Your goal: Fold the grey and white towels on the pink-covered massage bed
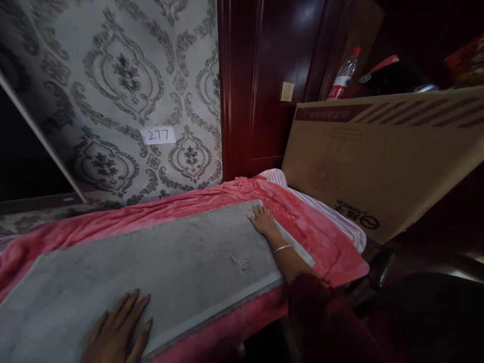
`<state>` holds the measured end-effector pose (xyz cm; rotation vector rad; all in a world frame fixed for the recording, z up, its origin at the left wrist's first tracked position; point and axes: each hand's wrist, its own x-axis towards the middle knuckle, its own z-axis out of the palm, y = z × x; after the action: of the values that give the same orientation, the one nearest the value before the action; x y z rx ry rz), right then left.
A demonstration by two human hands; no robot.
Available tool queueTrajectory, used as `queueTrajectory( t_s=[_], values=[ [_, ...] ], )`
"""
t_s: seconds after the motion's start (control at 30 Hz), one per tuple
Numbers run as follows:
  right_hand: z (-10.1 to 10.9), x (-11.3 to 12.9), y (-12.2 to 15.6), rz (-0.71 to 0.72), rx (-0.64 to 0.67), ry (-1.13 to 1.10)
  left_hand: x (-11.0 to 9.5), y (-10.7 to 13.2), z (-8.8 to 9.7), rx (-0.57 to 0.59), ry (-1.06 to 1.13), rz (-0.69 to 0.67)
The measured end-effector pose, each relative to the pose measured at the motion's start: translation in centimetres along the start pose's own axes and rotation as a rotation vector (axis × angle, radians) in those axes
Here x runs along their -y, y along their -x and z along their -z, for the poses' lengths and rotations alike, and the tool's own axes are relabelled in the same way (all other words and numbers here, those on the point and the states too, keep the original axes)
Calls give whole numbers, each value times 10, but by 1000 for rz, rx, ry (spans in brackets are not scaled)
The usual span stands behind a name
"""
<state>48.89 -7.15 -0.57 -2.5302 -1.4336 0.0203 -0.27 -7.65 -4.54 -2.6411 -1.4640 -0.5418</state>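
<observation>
A long grey cloth point(181, 262), folded into a strip, is spread over a pink plush blanket point(310, 222). My left hand point(119, 327) lies on the cloth near its front edge, fingers stretched out and holding nothing. At the cloth's far right corner rests my right hand point(262, 220), its fingers spread and flat on the fabric. A bangle point(282, 248) circles the right wrist. Towards the cloth's right end there is a small dark embroidered or printed mark point(242, 262).
A large cardboard box point(378, 156) stands at the right, with a red-capped bottle point(343, 75) behind it. Striped fabric point(340, 214) shows under the blanket. Behind are patterned wallpaper with a paper label point(159, 135) reading 277 and a dark red door panel point(260, 91). A dark screen point(30, 146) is at left.
</observation>
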Motion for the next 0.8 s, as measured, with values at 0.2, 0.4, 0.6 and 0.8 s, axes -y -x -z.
queueTrajectory(
  t_s=[0.2, 0.4, 0.6, 0.8],
  values=[
    [1, -4, -1, -7, 60, -3, -7, 0, 8, 15, -35, -29],
    [11, 0, 24, -10, 206, -13, -11, 0, 9, 11, -46, -24],
    [-3, -27, 112, 84, 115, 165, -11, 1, 7, 1, -24, -25],
    [-7, -49, 153, 41, -8, 275, -16, 0, 5, -42, -9, -51]
  ],
)
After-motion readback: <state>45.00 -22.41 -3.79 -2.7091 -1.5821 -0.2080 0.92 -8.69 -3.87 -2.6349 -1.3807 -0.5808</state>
